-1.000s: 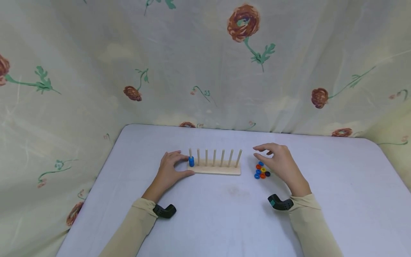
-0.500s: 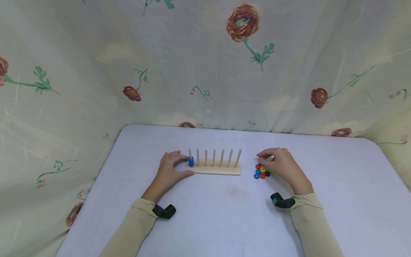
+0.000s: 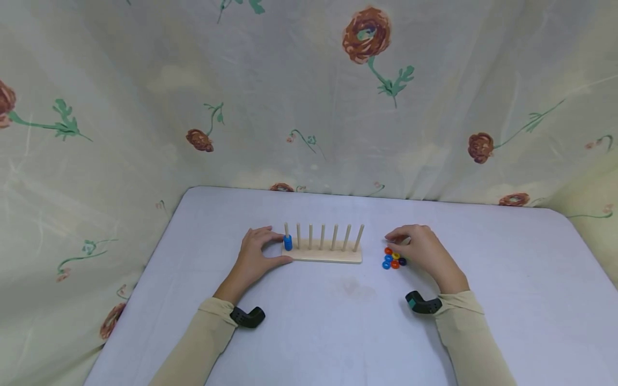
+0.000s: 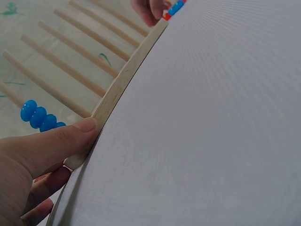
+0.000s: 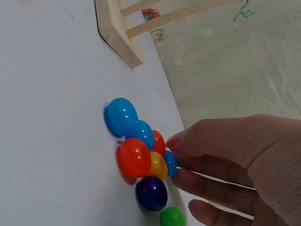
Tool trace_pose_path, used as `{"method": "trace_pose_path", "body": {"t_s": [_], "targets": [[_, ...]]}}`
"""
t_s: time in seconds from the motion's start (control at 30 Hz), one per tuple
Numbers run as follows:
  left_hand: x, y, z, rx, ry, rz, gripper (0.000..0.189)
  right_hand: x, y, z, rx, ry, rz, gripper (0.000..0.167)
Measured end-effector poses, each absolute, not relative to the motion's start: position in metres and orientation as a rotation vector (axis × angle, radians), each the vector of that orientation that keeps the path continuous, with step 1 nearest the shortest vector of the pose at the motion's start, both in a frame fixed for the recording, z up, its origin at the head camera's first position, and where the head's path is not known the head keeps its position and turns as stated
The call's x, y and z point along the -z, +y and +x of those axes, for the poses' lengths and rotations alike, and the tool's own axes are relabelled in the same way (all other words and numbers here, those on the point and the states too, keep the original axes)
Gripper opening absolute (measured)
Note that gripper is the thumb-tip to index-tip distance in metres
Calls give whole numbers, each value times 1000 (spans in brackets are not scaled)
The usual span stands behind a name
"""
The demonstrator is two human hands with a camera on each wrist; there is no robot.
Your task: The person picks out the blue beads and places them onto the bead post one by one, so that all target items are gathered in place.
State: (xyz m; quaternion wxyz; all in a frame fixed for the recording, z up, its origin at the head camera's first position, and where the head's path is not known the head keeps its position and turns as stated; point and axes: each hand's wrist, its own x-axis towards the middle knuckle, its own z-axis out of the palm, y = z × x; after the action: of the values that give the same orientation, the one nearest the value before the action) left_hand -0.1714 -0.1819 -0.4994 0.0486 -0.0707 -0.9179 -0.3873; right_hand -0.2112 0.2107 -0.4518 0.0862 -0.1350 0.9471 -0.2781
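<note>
Left hand (image 3: 253, 254) grips left end of peg rack (image 3: 328, 258); right hand (image 3: 421, 250) pinches blue bead (image 5: 170, 164) between yellow bead (image 5: 159, 165) and far edge of worktop (image 3: 309, 327).

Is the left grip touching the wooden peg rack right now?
Touching: in the left wrist view, the left grip has its thumb lying on the base of the wooden peg rack, no gap showing.

Beige sleeves (image 3: 193, 340) meet angled black wrist devices (image 3: 425, 304), one teal-marked.

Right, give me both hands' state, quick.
Left hand: holding the end of the peg rack.
Right hand: fingers at a blue bead; can't tell whether it's pinched.
</note>
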Motion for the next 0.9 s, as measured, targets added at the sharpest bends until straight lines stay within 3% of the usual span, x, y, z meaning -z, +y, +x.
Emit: {"method": "trace_pose_path", "body": {"t_s": [0.9], "targets": [[497, -180, -170, 1177, -2781, -218, 54, 453, 216, -214, 790, 2821, -290, 21]]}}
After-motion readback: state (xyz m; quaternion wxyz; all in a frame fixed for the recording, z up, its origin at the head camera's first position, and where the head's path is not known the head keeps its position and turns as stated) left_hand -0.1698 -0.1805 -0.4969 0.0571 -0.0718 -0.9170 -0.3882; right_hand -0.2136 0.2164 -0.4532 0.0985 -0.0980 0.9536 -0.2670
